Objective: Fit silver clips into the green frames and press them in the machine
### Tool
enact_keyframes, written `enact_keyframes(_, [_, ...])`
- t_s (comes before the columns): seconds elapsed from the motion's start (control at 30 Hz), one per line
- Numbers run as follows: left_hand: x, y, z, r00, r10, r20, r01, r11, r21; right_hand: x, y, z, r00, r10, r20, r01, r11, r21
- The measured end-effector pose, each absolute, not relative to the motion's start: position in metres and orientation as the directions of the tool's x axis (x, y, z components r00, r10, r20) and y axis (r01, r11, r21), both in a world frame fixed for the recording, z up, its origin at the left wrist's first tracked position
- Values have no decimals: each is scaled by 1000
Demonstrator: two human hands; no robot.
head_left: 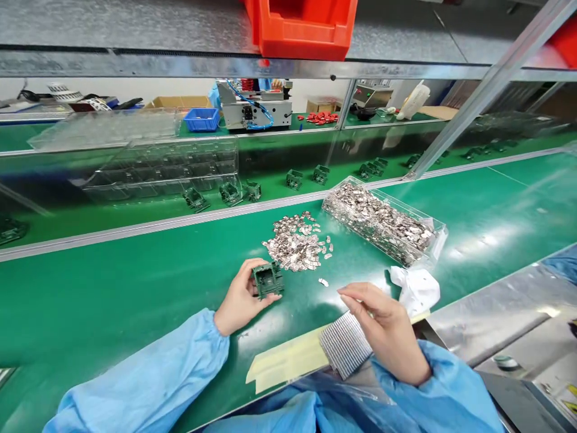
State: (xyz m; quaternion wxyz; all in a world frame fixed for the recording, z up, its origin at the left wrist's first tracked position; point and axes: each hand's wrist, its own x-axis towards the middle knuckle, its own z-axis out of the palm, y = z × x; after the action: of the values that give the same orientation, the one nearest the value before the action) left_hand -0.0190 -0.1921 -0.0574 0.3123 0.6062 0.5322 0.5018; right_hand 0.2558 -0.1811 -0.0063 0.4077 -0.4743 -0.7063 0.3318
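Note:
My left hand grips a dark green plastic housing, its square opening facing up toward the camera. To the right, my right hand hovers above a stack of thin silvery rods, thumb and index finger nearly together; whether anything small is between the tips is too small to tell. Beyond the housing lies a pile of small silver metal pieces, with one loose piece nearer my right hand. A clear box full of the same pieces stands behind at the right.
Yellow tape lines the table's front edge. A crumpled white bag lies right of my right hand. Several green housings sit on the green belt beyond the metal rail. A red bin hangs over the shelf edge above.

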Motion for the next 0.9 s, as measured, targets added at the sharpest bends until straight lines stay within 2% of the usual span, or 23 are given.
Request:
enact_keyframes(0.07, [15, -194, -56, -85, 963, 255, 133, -243, 961, 257, -199, -11, -99, 940, 326, 381, 339, -860])
enact_keyframes(0.1, [30, -195, -55, -72, 967, 243, 51, -240, 970, 257, -206, -14, -42, 949, 313, 352, 307, -884])
enact_keyframes(0.17, [56, -199, -52, -35, 975, 221, -66, -223, 973, 253, -218, -19, 34, 978, 205, 248, 191, -950])
enact_keyframes(0.27, [80, -205, -50, 24, 983, 181, -143, -175, 974, 246, -228, -28, 68, 995, 72, 114, 64, -991])
enact_keyframes(0.43, [88, -211, -55, 138, 985, 101, -140, -82, 987, 238, -231, -41, 116, 971, 210, 231, 179, -956])
enact_keyframes(0.57, [87, -214, -58, 179, 981, 79, -129, -56, 990, 234, -230, -46, 106, 976, 192, 269, 158, -950])
enact_keyframes(0.73, [85, -219, -62, 218, 968, 128, -76, -114, 990, 229, -231, -46, 122, 973, 198, 313, 151, -938])
enact_keyframes(0.9, [80, -220, -68, 211, 963, 168, 103, -193, 976, 228, -230, -49, 138, 967, 212, 305, 162, -938])
